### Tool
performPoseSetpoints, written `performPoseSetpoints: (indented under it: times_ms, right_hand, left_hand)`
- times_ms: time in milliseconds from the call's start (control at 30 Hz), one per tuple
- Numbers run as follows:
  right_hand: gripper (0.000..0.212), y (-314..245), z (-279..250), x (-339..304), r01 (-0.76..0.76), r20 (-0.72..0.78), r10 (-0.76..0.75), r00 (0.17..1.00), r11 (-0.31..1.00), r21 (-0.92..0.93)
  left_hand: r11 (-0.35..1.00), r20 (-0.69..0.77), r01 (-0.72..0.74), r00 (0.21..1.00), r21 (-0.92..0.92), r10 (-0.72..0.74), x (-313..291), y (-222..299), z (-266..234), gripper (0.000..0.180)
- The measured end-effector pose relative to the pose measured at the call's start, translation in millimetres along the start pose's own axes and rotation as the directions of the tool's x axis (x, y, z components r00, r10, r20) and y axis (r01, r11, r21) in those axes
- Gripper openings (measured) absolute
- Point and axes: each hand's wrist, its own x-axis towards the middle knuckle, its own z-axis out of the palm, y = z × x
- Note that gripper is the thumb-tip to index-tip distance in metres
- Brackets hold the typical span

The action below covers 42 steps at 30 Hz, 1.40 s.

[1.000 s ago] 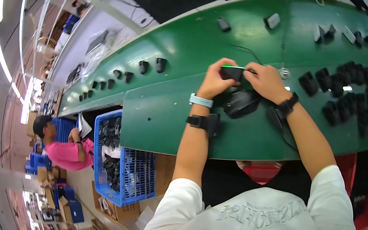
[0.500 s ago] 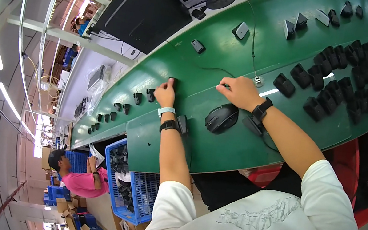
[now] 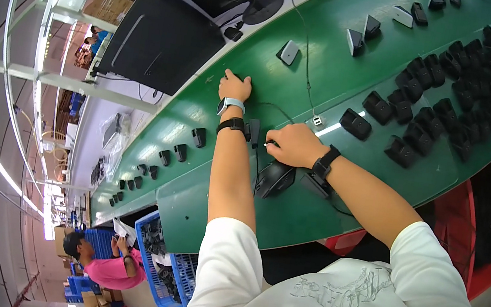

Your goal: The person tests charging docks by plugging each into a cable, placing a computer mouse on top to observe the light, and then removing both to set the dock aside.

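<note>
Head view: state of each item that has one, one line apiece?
Left hand: curled at the green bench; grip hidden.
Right hand: curled; held object unclear.
Black computer mouse: resting on the green bench.
White-faced black block: lying, pale face showing.
Left black blocks: strung out in a row.
Right black blocks: crowded together.
Blue crate: holding dark parts.
Watch: strapped on left wrist.

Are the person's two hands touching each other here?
No, the left hand reaches farther across the green table, with a visible gap between it and the right hand.
</note>
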Motion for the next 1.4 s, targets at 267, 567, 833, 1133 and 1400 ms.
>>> performPoseSetpoints:
  times_ms: [267, 567, 833, 1133, 1400]
  right_hand:
    - [0.027, 8.3, 5.0, -4.0, 0.058, -0.001, -0.058, 0.998, 0.998, -0.006]
    - [0.021, 11.9, 8.1, -3.9, 0.120, -0.028, -0.116, 0.993, 0.974, 0.190]
    - [0.014, 3.0, 7.5, -1.4, 0.239, -0.029, -0.245, 0.969, 0.905, 0.353]
    - [0.011, -5.7, 6.0, -9.4, 0.289, -0.097, -0.273, 0.957, 0.895, 0.340]
    - [0.011, -6.7, 9.0, -7.1, 0.284, -0.099, -0.266, 0.959, 0.891, 0.354]
  left_hand:
    - [0.914, -0.102, -0.286, 0.958, -0.289, 0.267, -24.5, -15.6, -7.2, 0.072]
    - [0.215, -0.017, -0.022, 1.000, -0.976, 0.023, -169.7, -17.8, -84.8, 0.067]
    - [-0.008, -0.063, -0.062, 0.978, -0.998, 0.201, -204.3, -18.0, -94.8, 0.053]
    - [-0.167, 0.014, 0.047, 0.981, -0.985, 0.196, -208.7, -21.7, -92.0, 0.053]
    - [-0.116, 0.148, 0.172, 0.970, -0.978, 0.192, -204.1, -24.7, -89.8, 0.047]
